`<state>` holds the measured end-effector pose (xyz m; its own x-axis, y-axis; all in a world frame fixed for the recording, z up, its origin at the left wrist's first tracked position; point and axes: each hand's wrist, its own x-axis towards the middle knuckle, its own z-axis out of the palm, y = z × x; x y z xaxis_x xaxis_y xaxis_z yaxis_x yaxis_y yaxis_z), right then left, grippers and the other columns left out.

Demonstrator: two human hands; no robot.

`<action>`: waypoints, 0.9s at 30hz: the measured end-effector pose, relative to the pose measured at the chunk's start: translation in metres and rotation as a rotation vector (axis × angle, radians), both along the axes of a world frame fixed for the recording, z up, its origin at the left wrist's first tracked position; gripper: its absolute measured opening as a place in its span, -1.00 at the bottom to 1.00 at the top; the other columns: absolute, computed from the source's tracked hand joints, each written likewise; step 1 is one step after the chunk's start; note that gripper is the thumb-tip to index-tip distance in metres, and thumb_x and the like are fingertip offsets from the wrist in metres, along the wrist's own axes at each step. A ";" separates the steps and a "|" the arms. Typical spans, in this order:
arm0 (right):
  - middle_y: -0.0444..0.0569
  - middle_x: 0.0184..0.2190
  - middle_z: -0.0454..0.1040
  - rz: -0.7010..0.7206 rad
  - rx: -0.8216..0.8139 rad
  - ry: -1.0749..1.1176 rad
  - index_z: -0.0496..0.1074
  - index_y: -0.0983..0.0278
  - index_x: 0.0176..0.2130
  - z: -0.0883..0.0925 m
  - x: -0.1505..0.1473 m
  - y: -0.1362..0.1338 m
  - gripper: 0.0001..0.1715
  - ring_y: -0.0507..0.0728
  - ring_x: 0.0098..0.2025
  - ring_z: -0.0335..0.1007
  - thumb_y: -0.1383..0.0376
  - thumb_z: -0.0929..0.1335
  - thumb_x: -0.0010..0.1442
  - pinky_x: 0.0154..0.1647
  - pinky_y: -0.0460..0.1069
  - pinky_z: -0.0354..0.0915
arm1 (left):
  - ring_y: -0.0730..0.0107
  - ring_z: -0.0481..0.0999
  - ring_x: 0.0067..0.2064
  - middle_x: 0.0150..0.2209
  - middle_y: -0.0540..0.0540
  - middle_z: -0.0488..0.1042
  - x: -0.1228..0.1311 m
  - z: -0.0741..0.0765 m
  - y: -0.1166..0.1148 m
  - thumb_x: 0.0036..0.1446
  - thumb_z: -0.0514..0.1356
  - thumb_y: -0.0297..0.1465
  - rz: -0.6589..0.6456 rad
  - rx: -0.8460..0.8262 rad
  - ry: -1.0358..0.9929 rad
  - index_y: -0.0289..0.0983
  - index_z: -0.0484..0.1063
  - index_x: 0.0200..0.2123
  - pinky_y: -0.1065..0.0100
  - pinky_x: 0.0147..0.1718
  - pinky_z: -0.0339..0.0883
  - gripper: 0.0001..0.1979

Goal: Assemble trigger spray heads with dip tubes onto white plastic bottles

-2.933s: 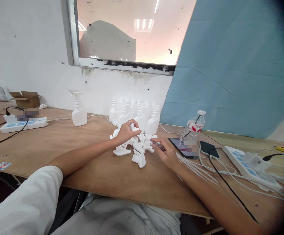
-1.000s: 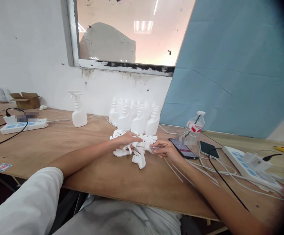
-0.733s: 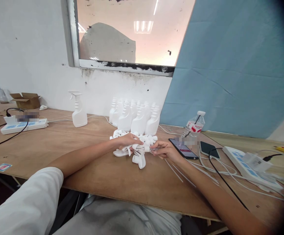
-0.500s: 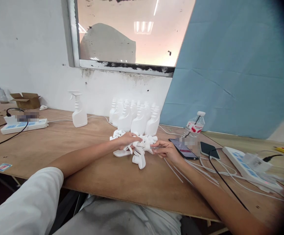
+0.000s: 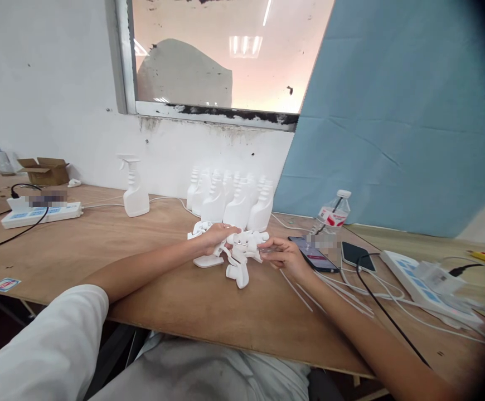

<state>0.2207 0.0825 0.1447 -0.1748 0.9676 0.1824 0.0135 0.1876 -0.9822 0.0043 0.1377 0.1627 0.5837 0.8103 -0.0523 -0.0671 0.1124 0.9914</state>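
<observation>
My left hand [image 5: 218, 238] is closed around a white spray trigger head [image 5: 229, 250] above a pile of similar trigger heads [image 5: 237, 273] on the table. Facing it from the right, my right hand [image 5: 285, 258] pinches what looks like a thin pale tube between thumb and fingers. The tube points left toward the held head; whether its tip touches the head is too small to tell. Right behind the pile stand several white spray bottles [image 5: 236, 207] without heads. Further left, one bottle [image 5: 136, 195] stands upright with a trigger head on it.
Thin white tubes [image 5: 299, 292] lie right of the pile. Beyond them are a phone [image 5: 314, 256], a second phone [image 5: 357, 256], a drink bottle [image 5: 334, 210] and a power strip [image 5: 430, 287] with cables. Another power strip [image 5: 42, 214] and an open cardboard box [image 5: 44, 171] are on the left.
My left hand has shifted and turned slightly, and the trigger head in it now tilts differently. My right hand has barely moved.
</observation>
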 end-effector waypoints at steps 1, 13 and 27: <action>-0.15 -0.62 0.43 -0.014 0.009 0.007 0.49 0.30 -0.42 -0.001 0.000 0.001 -0.69 -0.15 -0.73 -0.15 0.28 0.53 -0.26 -0.66 -0.12 -0.19 | 0.52 0.18 -0.72 -0.75 0.07 0.20 0.000 -0.001 0.001 0.03 0.26 -0.22 0.017 0.003 -0.015 -0.27 0.24 -0.55 0.47 -0.73 0.08 -0.68; -0.06 -0.42 0.54 -0.150 0.280 -0.216 0.56 0.29 -0.44 -0.002 -0.007 -0.006 -0.84 0.07 -0.41 0.34 0.32 0.46 -0.18 -0.46 -0.07 0.17 | 0.46 0.38 -0.64 -0.59 0.05 0.36 0.002 -0.008 -0.001 0.02 0.28 -0.20 0.290 0.329 0.177 -0.25 0.29 -0.43 0.51 -0.73 0.14 -0.72; -0.06 -0.41 0.57 -0.155 0.390 -0.368 0.56 0.27 -0.43 0.005 -0.006 -0.010 -0.85 0.17 -0.34 0.41 0.30 0.39 -0.10 -0.26 0.03 0.26 | 0.53 0.29 -0.70 -0.62 0.06 0.37 0.000 -0.003 -0.001 0.01 0.27 -0.27 0.251 0.379 0.171 -0.27 0.28 -0.49 0.51 -0.75 0.11 -0.75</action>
